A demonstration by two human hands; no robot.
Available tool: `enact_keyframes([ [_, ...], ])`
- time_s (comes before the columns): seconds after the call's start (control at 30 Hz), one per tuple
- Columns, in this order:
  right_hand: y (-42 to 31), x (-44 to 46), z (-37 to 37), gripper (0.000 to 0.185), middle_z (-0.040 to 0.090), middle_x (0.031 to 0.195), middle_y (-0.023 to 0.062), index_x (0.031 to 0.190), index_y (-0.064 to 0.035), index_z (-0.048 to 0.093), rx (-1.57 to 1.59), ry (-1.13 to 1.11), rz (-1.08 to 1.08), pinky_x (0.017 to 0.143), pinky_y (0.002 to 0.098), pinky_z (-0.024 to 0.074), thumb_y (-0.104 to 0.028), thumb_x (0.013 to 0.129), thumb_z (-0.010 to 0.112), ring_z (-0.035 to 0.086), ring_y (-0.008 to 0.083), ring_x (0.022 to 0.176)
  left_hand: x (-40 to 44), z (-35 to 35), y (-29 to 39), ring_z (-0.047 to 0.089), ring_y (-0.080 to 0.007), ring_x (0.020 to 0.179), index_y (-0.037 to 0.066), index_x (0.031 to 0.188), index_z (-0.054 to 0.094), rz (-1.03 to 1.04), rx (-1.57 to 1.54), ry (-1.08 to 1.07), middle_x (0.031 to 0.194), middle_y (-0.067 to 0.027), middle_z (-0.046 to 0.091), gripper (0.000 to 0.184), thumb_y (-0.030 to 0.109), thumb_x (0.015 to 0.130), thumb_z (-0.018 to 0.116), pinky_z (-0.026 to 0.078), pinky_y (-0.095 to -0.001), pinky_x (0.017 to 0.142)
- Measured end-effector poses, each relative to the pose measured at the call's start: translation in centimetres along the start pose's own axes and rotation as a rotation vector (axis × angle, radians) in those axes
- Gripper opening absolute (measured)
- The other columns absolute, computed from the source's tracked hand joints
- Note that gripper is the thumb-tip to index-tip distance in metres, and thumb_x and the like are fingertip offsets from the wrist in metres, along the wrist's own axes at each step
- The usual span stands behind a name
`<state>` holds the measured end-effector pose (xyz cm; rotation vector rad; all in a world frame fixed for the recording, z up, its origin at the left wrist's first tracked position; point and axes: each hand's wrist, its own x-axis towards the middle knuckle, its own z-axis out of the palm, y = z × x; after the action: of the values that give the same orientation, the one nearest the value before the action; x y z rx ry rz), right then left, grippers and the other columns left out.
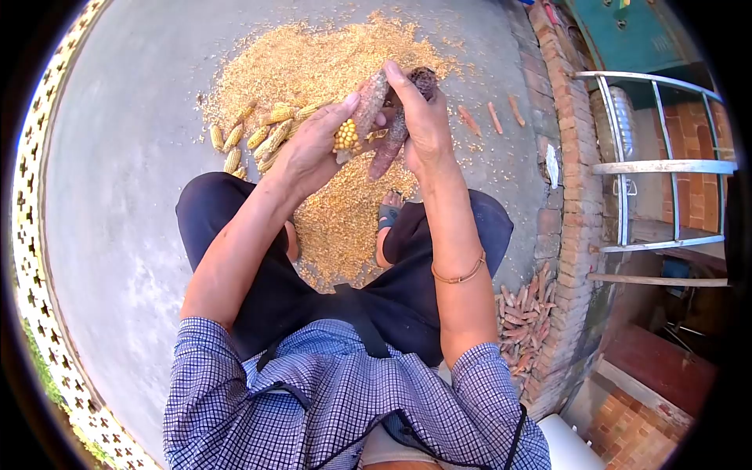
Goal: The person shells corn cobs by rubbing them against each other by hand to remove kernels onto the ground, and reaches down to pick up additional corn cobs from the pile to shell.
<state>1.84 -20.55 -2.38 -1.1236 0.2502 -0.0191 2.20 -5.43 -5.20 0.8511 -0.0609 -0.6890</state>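
Note:
My left hand (319, 139) is closed around a corn cob (370, 106), mostly stripped, with a patch of yellow kernels left at its lower end. Pressed close to it, my right hand (427, 125) grips a dark, bare cob (389, 149) that slants down from the palm. A dark, rough end (424, 81) shows above the right fingers; whether it belongs to the same cob I cannot tell. Both hands are raised over a heap of loose corn kernels (313, 70). Several unshelled ears of corn (270, 137) lie below and left of my left hand.
More kernels (337, 235) cover the floor between my feet. Three stripped cobs (495, 117) lie to the right, and a pile of bare cobs (526, 321) rests against the low brick wall (576, 157). Beyond it is a metal frame (658, 167). A pierced wall (35, 204) runs along the left.

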Motion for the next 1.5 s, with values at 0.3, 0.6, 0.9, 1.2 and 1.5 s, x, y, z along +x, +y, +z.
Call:
enact_keyframes([
  [0.3,-0.7,-0.6,-1.2,0.031,0.069,0.096,0.0096,0.112,0.0009,0.064,-0.131,-0.148,-0.101,0.054,0.0234,0.0517,-0.016,0.087,0.071,0.066,0.0148,0.072,-0.6,0.2,1.1,0.062,-0.0203,0.097,0.002,0.122,0.056,-0.043,-0.051,-0.024,0.1,-0.0093,0.064,0.038,0.032,0.104,0.04,0.053,-0.0417,0.091],
  [0.6,-0.8,-0.5,-1.7,0.024,0.068,0.092,0.0064,0.106,-0.0018,0.065,-0.118,-0.128,-0.189,0.069,0.027,0.0515,-0.013,0.086,0.072,0.065,0.0139,0.08,-0.5,-0.8,2.1,0.064,-0.015,0.079,-0.001,0.112,0.06,0.121,-0.006,0.105,0.092,-0.0094,0.067,0.03,0.024,0.095,0.062,0.051,-0.0255,0.068],
  [0.9,-0.2,-1.0,-1.5,0.021,0.069,0.094,0.0081,0.102,-0.002,0.062,-0.088,-0.121,-0.138,0.062,0.0243,0.055,-0.012,0.086,0.072,0.069,0.0161,0.08,-0.7,-0.8,2.6,0.065,-0.0144,0.073,-0.006,0.116,0.053,0.339,0.112,0.208,0.092,-0.01,0.067,0.045,0.003,0.079,0.078,0.054,-0.0235,0.069],
  [1.2,1.7,-1.8,-0.6,0.021,0.066,0.108,0.0117,0.099,-0.0028,0.06,-0.058,-0.178,-0.17,0.051,0.0213,0.0552,-0.005,0.083,0.073,0.065,0.013,0.088,-0.4,-0.9,2.3,0.06,-0.0159,0.102,-0.001,0.116,0.057,0.346,-0.012,0.104,0.107,-0.0101,0.064,0.034,0.02,0.092,0.067,0.049,-0.0344,0.089],
  [1.5,1.5,-1.3,-0.9,0.024,0.07,0.092,0.0091,0.103,-0.0016,0.062,-0.297,-0.01,-0.198,0.053,0.0226,0.0527,-0.019,0.089,0.071,0.066,0.0116,0.08,-0.7,-0.7,2.3,0.064,-0.0156,0.078,0.002,0.104,0.052,0.323,0.35,0.182,0.078,-0.0085,0.063,0.023,0.023,0.098,0.057,0.052,-0.0302,0.071],
])
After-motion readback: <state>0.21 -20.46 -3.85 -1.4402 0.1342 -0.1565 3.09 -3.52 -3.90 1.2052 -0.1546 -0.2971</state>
